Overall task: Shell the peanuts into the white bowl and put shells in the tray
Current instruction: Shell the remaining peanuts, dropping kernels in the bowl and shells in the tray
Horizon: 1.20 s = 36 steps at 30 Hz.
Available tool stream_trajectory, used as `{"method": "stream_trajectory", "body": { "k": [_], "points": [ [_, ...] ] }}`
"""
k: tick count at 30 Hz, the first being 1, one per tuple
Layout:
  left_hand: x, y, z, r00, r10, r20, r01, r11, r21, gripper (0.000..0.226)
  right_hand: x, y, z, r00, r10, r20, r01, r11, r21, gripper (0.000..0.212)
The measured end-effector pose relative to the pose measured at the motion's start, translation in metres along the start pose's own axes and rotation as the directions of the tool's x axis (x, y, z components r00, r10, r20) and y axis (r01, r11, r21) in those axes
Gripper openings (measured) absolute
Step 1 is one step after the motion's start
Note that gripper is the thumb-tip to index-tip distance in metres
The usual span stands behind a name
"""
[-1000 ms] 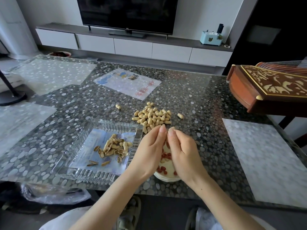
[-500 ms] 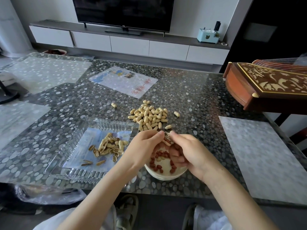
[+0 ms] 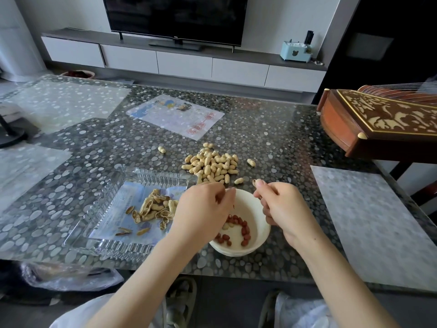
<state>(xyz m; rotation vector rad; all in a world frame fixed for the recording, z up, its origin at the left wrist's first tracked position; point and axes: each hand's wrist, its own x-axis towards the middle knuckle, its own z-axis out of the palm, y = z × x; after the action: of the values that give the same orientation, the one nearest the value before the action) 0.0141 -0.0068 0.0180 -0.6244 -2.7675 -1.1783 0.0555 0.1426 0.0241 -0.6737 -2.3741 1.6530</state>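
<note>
Right hand (image 3: 283, 209) pinches a cracked shell half (image 3: 255, 183) over the white bowl's (image 3: 259, 205) 1 o'clock rim. Left hand (image 3: 203, 209) has its fingers curled over the bowl, can't tell if they've got anything. Red kernels (image 3: 238, 223) sit inside. Glass tray (image 3: 151, 178) with empty shells (image 3: 153, 207) at the bowl's 9 o'clock, unshelled peanuts (image 3: 210, 164) at 12.

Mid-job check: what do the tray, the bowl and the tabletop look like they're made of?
Tray: clear pressed glass, possibly acrylic; transparent, ribbed glinting walls, printed paper showing through its base. White bowl: glazed ceramic or hard plastic; opaque, smooth, faint sheen, thick rim. Table: glossy, glass-like top over a pebble pattern, with pale reflections.
</note>
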Motion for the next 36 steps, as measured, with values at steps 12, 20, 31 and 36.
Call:
{"method": "stream_trajectory", "body": {
  "k": [12, 20, 31, 36],
  "points": [
    [0.014, -0.042, -0.05, 0.961, -0.275, -0.009, 0.264, 0.932, -0.247, 0.038, -0.003, -0.02, 0.016, 0.97, -0.187, 0.152, 0.187, 0.982, 0.019, 0.028],
    [0.021, -0.092, -0.077, 0.881, -0.449, -0.146, 0.467, 0.875, 0.127, 0.035, 0.004, -0.046, 0.101, 0.84, -0.373, 0.393, 0.524, 0.744, -0.414, 0.015],
    [0.025, -0.093, -0.076, 0.911, -0.385, -0.146, 0.406, 0.9, 0.159, 0.051, 0.086, -0.03, 0.038, 0.971, -0.182, 0.153, 0.235, 0.644, -0.728, 0.017],
    [0.026, -0.086, -0.073, 0.927, -0.316, -0.201, 0.341, 0.934, 0.109, 0.049, 0.119, 0.012, 0.029, 0.971, -0.059, 0.231, 0.22, 0.591, -0.776, 0.029]
  ]
}}
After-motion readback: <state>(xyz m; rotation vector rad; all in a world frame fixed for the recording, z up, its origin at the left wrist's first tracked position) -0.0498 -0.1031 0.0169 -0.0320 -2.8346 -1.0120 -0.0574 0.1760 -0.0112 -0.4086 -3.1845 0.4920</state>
